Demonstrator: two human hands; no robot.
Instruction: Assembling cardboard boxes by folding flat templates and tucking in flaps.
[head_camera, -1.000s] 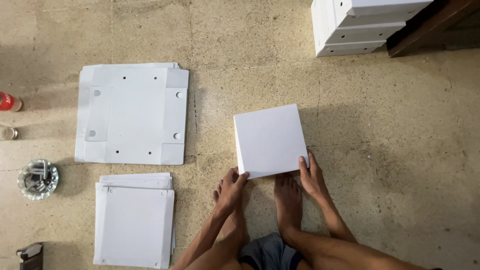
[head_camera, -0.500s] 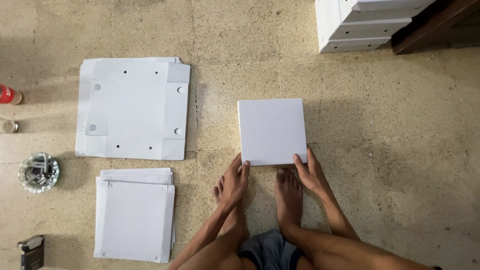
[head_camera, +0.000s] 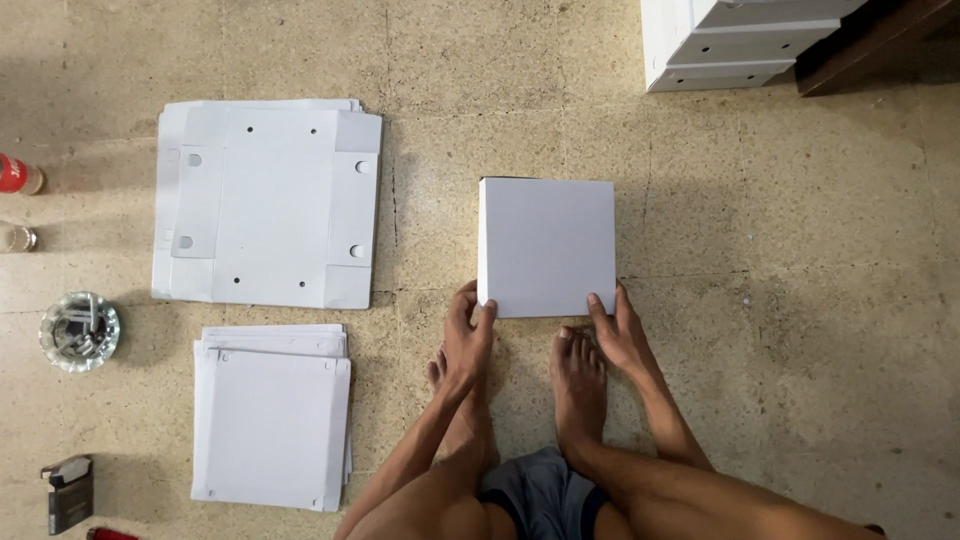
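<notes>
A white square folded cardboard box (head_camera: 547, 245) lies flat on the stone floor in front of my bare feet. My left hand (head_camera: 467, 335) grips its near left corner, thumb on top. At the near right corner my right hand (head_camera: 618, 332) rests with fingers on the box's edge. To the left lies a stack of flat unfolded white box blanks with punched holes (head_camera: 268, 204). A smaller stack of white cardboard sheets (head_camera: 270, 415) sits below it.
Several finished white boxes (head_camera: 735, 40) are stacked at the top right beside a dark wooden piece (head_camera: 870, 40). At the left edge: a red-capped bottle (head_camera: 18, 174), a small glass (head_camera: 15, 238), a glass ashtray (head_camera: 79, 331), a small dark pack (head_camera: 68, 494).
The box has been squared up and pushed slightly away from me and rightward, with both hands following its near edge. The stacks on the left stay put.
</notes>
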